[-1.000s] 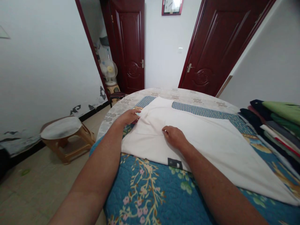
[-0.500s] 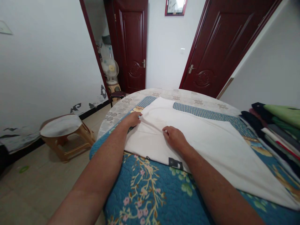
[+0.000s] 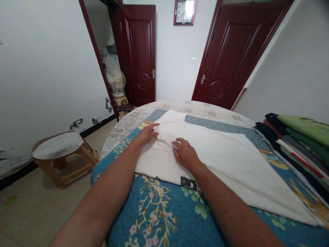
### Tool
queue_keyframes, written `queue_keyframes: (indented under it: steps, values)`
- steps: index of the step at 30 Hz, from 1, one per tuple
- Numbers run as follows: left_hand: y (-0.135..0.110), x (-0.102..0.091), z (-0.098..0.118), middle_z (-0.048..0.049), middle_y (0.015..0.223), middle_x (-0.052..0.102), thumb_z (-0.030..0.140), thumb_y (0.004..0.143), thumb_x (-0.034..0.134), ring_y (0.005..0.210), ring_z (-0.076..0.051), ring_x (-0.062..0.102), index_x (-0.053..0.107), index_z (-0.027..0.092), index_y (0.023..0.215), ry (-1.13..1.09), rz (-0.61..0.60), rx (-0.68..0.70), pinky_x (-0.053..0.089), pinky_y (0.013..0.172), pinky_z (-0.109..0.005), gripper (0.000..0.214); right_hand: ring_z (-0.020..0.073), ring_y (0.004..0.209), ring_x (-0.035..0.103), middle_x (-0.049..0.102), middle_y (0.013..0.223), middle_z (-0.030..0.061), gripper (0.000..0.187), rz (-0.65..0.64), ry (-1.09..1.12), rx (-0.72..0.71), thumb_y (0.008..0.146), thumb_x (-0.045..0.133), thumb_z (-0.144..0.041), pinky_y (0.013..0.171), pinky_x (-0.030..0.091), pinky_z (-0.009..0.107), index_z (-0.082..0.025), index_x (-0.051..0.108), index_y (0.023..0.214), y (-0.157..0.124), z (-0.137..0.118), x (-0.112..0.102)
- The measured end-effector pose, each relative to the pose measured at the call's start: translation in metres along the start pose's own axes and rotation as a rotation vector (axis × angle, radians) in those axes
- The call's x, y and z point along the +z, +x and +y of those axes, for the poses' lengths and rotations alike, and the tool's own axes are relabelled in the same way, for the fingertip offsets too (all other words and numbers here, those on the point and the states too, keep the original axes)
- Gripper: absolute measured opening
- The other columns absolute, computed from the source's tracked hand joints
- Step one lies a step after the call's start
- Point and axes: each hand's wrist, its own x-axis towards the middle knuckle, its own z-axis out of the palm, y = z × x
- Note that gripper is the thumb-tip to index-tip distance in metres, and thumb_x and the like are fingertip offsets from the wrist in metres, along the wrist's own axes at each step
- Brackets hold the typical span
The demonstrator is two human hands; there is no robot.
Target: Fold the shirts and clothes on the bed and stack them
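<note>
Progress first, read left to right around the large white fabric garment (image 3: 221, 151). The left hand (image 3: 148, 134) is at the garment's left edge, fingers loosely spread, the index stretched over the cloth; I see no pinch. The right hand (image 3: 185, 152) is on the garment, right of the left hand, fingers slightly bent and apart; no pinch that I can make out, though their undersides are hidden. Shallow creases lie between the hands. I judge the work partway: the garment is spread out, its right part mostly smooth, while its left part looks left to settle. No compact folded shape yet.

Surface: a blue quilted cloth with a floral print (image 3: 154, 219) lies under the garment and shows past its near edge. Also under it, the round counter with a pale patterned cover (image 3: 213, 111) shows beyond the garment's far edge. A small black rectangular label (image 3: 188, 182) sits on the garment's near edge. Right of the garment: a stack of folded clothes in navy, lime green and grey (image 3: 303, 137).

Room: well left of the garment, a brown stool with a pale rounded seat (image 3: 56, 145); beyond it to the left, a white electric fan (image 3: 115, 80). Behind the garment I note two dark red panelled doors, left (image 3: 140, 51) and right (image 3: 239, 51), with a red-framed clock (image 3: 184, 12) between.
</note>
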Motion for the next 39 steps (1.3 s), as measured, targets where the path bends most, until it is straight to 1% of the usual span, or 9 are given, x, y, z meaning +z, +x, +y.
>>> queue_keyframes:
  steps: [3,8,13,18,23,29,33,36,39]
  values:
    - [0.002,0.005,0.001,-0.0086,0.115,0.078,0.023,0.078,0.067,0.103,-0.025,0.068,0.078,0.018,0.131,-0.064,0.016,0.029,0.053,0.096,-0.036,0.055,0.0301,0.133,0.056,0.062,0.149,0.0123,0.037,-0.027,-0.052,0.02,0.106,0.052,-0.034,0.11,0.047,0.045,-0.027,0.071,0.137,0.0,-0.001,0.001]
    - [0.003,0.011,-0.004,-0.0094,0.139,0.073,0.014,0.076,0.059,0.124,-0.027,0.066,0.065,0.015,0.15,-0.054,0.008,-0.053,0.049,0.113,-0.041,0.074,0.03,0.143,0.049,0.059,0.155,0.0124,0.042,-0.034,-0.089,0.063,0.108,0.047,-0.038,0.118,0.039,0.048,-0.025,0.065,0.144,-0.001,-0.002,0.004]
    - [0.004,0.018,-0.017,-0.0104,0.166,0.051,0.007,0.078,0.052,0.155,-0.024,0.043,0.051,0.014,0.161,0.169,0.01,0.102,0.025,0.133,-0.041,0.083,0.0283,0.149,0.045,0.052,0.163,0.0125,0.053,-0.034,-0.037,0.094,0.107,0.045,-0.034,0.126,0.03,0.045,-0.017,0.053,0.156,0.002,0.002,0.013]
    - [0.008,0.022,-0.025,-0.0137,0.172,0.042,0.002,0.081,0.047,0.16,-0.023,0.036,0.045,0.01,0.163,0.321,0.027,0.117,0.023,0.135,-0.042,0.082,0.031,0.151,0.043,0.039,0.171,0.0176,0.064,0.033,-0.027,0.2,0.105,0.047,-0.033,0.125,0.032,0.045,-0.009,0.041,0.164,0.004,0.001,0.017]
    - [0.006,0.025,-0.022,-0.0145,0.172,0.041,-0.004,0.08,0.049,0.16,-0.022,0.036,0.045,0.014,0.162,0.389,0.045,0.116,0.027,0.133,-0.042,0.083,0.0338,0.145,0.049,0.05,0.161,0.0224,0.058,0.037,-0.064,0.226,0.104,0.049,-0.036,0.122,0.034,0.049,-0.01,0.05,0.156,0.0,-0.003,0.017]
    - [-0.003,0.014,0.006,-0.0151,0.163,0.052,0.004,0.09,0.053,0.149,-0.029,0.051,0.064,0.017,0.146,0.62,0.123,0.132,0.041,0.125,-0.046,0.058,0.0345,0.149,0.045,0.04,0.169,0.0214,0.06,0.089,-0.083,0.211,0.105,0.048,-0.034,0.123,0.033,0.052,-0.011,0.046,0.16,-0.001,-0.002,0.019]
    - [-0.016,0.023,0.037,-0.0135,0.148,0.067,0.015,0.1,0.05,0.138,-0.025,0.061,0.062,0.016,0.148,0.68,-0.034,0.24,0.045,0.121,-0.039,0.05,0.0316,0.15,0.044,0.045,0.167,0.0178,0.056,0.117,-0.078,0.032,0.107,0.045,-0.031,0.126,0.029,0.05,-0.013,0.049,0.159,-0.001,-0.006,0.013]
    - [-0.037,0.048,0.049,-0.0152,0.153,0.063,0.023,0.102,0.049,0.14,-0.025,0.059,0.054,0.015,0.156,0.705,-0.214,0.333,0.046,0.118,-0.038,0.054,0.0276,0.145,0.05,0.058,0.157,0.0151,0.048,0.04,-0.038,-0.084,0.108,0.044,-0.031,0.125,0.032,0.047,-0.016,0.059,0.151,-0.003,-0.01,0.01]
    - [-0.059,0.071,0.048,-0.0175,0.163,0.053,0.029,0.106,0.045,0.151,-0.031,0.049,0.045,0.015,0.163,0.761,-0.231,0.306,0.041,0.123,-0.049,0.059,0.0268,0.146,0.051,0.058,0.158,0.0132,0.046,-0.013,-0.017,-0.073,0.11,0.042,-0.032,0.123,0.035,0.052,-0.019,0.058,0.151,-0.006,-0.009,0.013]
